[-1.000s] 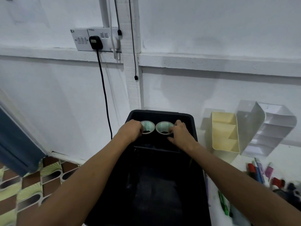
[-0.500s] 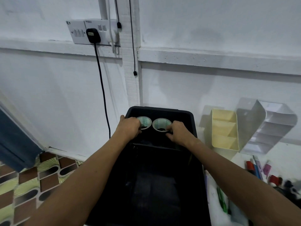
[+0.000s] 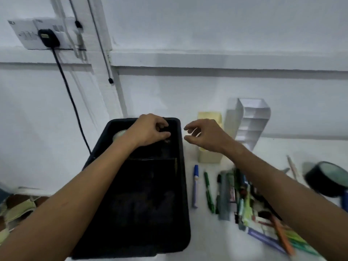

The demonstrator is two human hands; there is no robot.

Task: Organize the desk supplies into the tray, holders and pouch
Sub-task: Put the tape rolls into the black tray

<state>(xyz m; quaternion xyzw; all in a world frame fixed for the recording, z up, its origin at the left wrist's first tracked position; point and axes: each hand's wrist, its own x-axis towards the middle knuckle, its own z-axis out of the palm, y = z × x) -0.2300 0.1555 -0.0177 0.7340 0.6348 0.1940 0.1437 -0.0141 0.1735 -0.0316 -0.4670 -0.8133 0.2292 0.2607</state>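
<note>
White wall socket plate [image 3: 40, 35] with a black plug [image 3: 48, 38] at upper left, its black cable [image 3: 70, 95] running down behind the worktop; rectangular black plastic tray [image 3: 139, 187] sits at the left end of the white worktop [image 3: 211, 240], far end close to the wall; a pale roll of tape [image 3: 119, 134] lies in the tray's far compartment, left corner, partly hidden by the wrist; left hand [image 3: 148, 131] is inside that same far compartment, fingers curled with tips drawn together on something dark there; blur prevents telling whether it actually grips anything; right hand [image 3: 206, 135] hovers just right of the tray's far right corner, above the worktop, fingers spread and curved, empty; behind it stands a pale yellow plastic holder [image 3: 210, 157], mostly covered by the hand; just right of that, a white compartmented plastic organiser [image 3: 250, 121] leans near the wall; on the worktop right of the tray lie a blue-capped marker [image 3: 195, 185] and a green pen [image 3: 209, 191], roughly parallel to the tray's long side; further right a loose heap of mixed pens and markers [image 3: 244, 200], blurred, partly under the right forearm; at far right a round black-rimmed magnifier [image 3: 327, 178] with a blue handle, cut by the frame edge.
</note>
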